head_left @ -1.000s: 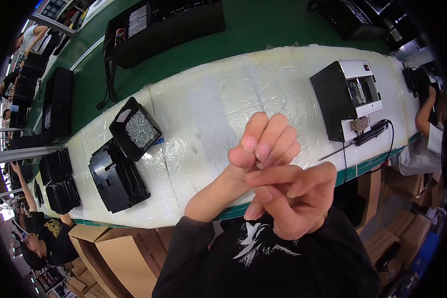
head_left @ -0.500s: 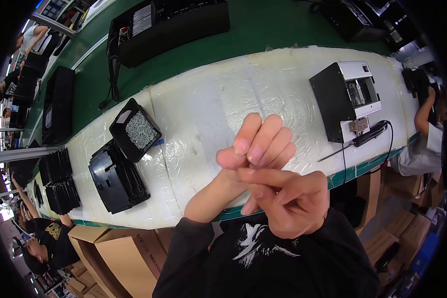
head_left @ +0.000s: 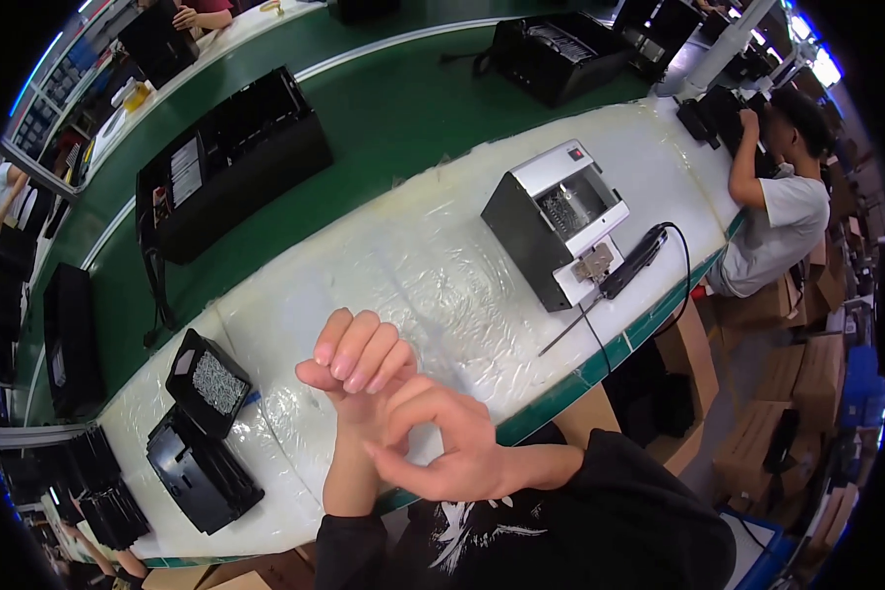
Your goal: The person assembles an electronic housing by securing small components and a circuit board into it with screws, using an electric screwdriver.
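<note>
My left hand (head_left: pixel 362 356) is raised above the table, fingers curled in toward the palm and thumb beside the index finger. Whatever it may hold is hidden. Against its palm and wrist is my right hand (head_left: pixel 452 442), with thumb and index finger bent into a ring. Their tips meet close to the left wrist, and nothing I can name shows between them. Left of my hands stands a black bin (head_left: pixel 209 382) of small silver screws. It rests against a stack of black plastic parts (head_left: pixel 202 472). A silver and black screw feeder (head_left: pixel 536 226) is on the right.
An electric screwdriver (head_left: pixel 634 264) with a long bit and black cord lies by the feeder. Beyond the film-covered white table (head_left: pixel 334 285), black cabinets (head_left: pixel 236 162) rest on a green surface (head_left: pixel 393 118). More black parts (head_left: pixel 108 506) are at far left. A co-worker (head_left: pixel 792 197) works at right.
My view has swung right, so the feeder and co-worker sit nearer the middle. Both hands stay together; the right thumb and index finger now form a ring near the left wrist.
</note>
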Action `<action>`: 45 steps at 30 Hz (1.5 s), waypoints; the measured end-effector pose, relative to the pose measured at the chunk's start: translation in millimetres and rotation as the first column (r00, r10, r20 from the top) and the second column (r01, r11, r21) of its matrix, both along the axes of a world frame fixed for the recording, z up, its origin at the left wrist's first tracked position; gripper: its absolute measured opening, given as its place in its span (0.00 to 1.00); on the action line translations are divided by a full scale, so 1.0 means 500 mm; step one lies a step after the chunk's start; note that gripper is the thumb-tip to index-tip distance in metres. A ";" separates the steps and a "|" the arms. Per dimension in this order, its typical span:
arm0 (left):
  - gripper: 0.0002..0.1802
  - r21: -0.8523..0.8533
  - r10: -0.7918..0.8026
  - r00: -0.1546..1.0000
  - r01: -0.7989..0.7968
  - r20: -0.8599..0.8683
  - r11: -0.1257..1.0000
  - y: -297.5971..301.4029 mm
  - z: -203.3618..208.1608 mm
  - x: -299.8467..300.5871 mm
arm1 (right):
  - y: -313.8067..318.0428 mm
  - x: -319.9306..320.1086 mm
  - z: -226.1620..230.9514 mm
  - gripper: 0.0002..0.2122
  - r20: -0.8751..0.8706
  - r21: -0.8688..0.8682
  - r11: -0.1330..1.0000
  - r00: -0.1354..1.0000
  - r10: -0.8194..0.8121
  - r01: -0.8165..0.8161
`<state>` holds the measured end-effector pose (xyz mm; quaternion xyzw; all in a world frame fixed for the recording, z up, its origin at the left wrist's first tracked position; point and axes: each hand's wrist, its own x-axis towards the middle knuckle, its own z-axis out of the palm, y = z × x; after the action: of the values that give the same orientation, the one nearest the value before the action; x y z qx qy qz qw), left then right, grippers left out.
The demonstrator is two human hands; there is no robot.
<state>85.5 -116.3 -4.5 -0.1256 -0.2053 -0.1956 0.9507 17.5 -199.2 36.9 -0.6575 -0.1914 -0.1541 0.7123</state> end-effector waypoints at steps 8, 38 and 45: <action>0.12 0.598 0.303 0.953 -0.238 -0.008 0.765 0.032 -0.048 0.048 | -0.020 0.104 -0.097 0.11 -0.263 0.210 0.927 0.931 -0.254 0.312; 0.09 0.889 0.524 0.718 -0.371 0.458 -0.269 0.016 -0.258 0.117 | -0.021 0.245 -0.335 0.05 -0.432 -0.032 0.976 0.878 -0.207 0.215; 0.10 0.759 0.373 0.676 -0.458 0.635 -0.463 0.007 -0.233 0.105 | -0.016 0.237 -0.309 0.05 -0.385 0.020 0.983 0.909 -0.160 0.181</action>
<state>137.8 -112.8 -121.1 0.7409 -0.0354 0.1217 0.6596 136.2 -207.2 -117.5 -0.6693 0.0134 -0.0901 0.7374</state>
